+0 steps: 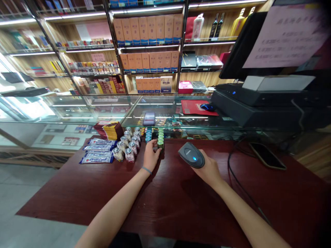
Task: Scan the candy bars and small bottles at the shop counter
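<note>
**Scanner in one hand, green tubs in the other**

Head view: the left hand (150, 155) reaches to the far side of the dark red table (165, 210). Its fingers are curled shut on the near end of a row of green-capped tubs (160, 137). The row runs away from the person, just right of a matching blue-capped row (148, 135). The right hand (210, 170) is wrapped firmly round a barcode scanner (191, 155), held low over the table just right of the tubs. Its lit top faces up and its nose points far-left toward them, probably so the reading end is close to what the other hand grips.

The goods lie sorted by kind along the far edge. Small jars (128, 144) stand in ranks left of the tubs, blue packets (98, 154) are fanned further left, and red-and-yellow packs (109, 128) are stacked behind. That order seems meant to keep each kind reachable in turn.

The near half of the table gives both forearms free room. On the right, a black cable (234, 172) loops across the wood near the right wrist, and a phone (267, 156) lies beyond it. The glass case (103, 106) closes off the far side directly behind the rows.
</note>
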Available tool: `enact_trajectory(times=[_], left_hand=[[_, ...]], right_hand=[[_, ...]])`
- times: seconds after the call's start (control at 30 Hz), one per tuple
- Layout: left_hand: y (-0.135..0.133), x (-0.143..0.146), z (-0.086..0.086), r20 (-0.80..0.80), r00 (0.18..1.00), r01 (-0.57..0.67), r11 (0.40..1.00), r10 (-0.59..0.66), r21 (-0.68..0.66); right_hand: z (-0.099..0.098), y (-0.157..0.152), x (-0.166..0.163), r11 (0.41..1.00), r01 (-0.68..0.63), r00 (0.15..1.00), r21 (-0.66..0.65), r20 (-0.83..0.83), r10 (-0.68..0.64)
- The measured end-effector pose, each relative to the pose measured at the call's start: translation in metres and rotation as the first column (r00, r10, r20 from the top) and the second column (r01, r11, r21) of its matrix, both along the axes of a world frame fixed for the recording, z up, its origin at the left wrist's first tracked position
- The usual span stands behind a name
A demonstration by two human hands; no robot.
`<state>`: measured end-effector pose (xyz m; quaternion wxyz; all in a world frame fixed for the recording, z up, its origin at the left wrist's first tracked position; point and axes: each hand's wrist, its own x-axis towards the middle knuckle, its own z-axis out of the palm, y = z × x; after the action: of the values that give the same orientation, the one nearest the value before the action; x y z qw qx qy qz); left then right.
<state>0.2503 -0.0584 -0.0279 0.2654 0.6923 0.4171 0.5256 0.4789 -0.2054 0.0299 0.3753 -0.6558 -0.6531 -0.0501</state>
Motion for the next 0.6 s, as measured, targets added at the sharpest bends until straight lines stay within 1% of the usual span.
enact_trajectory(times=[0.13,0.2,0.23,0.27,0.3,0.33,0.4,0.47,0.53,0.6], left_hand=[[-0.014,-0.01,0.011,0.109,0.993,-0.063,0.991,0.05,0.12],[-0.024,-0.019,0.019,0.146,0.988,-0.069,0.978,0.041,0.195],[-0.029,-0.023,0.023,0.125,0.992,-0.043,0.972,0.014,0.232],[-0.035,-0.026,0.027,0.07,0.997,0.011,0.962,-0.031,0.273],[-0.04,-0.028,0.03,-0.016,0.996,0.091,0.945,-0.09,0.316],[-0.045,-0.028,0.032,-0.121,0.98,0.189,0.914,-0.155,0.358],[-0.055,-0.024,0.034,-0.345,0.902,0.395,0.821,-0.261,0.412],[-0.062,-0.017,0.032,-0.517,0.801,0.54,0.737,-0.302,0.407],[-0.067,-0.009,0.028,-0.619,0.724,0.612,0.698,-0.304,0.373],[-0.07,-0.004,0.025,-0.661,0.688,0.636,0.687,-0.3,0.351]], right_hand=[[0.002,0.0,0.003,1.0,-0.011,0.999,0.015,-0.048,0.011],[0.003,0.001,0.007,0.999,0.017,0.996,-0.032,-0.084,-0.02],[0.004,0.001,0.01,0.997,0.035,0.994,-0.064,-0.104,-0.042],[0.004,0.002,0.014,0.995,0.049,0.99,-0.091,-0.126,-0.06],[0.004,0.003,0.017,0.992,0.055,0.986,-0.11,-0.153,-0.071],[0.005,0.004,0.021,0.991,0.056,0.981,-0.12,-0.18,-0.077],[0.006,0.006,0.029,0.99,0.051,0.969,-0.13,-0.233,-0.081],[0.006,0.008,0.037,0.988,0.063,0.959,-0.14,-0.267,-0.099],[0.006,0.01,0.044,0.986,0.094,0.952,-0.14,-0.278,-0.131],[0.005,0.011,0.05,0.985,0.111,0.947,-0.131,-0.286,-0.145]])
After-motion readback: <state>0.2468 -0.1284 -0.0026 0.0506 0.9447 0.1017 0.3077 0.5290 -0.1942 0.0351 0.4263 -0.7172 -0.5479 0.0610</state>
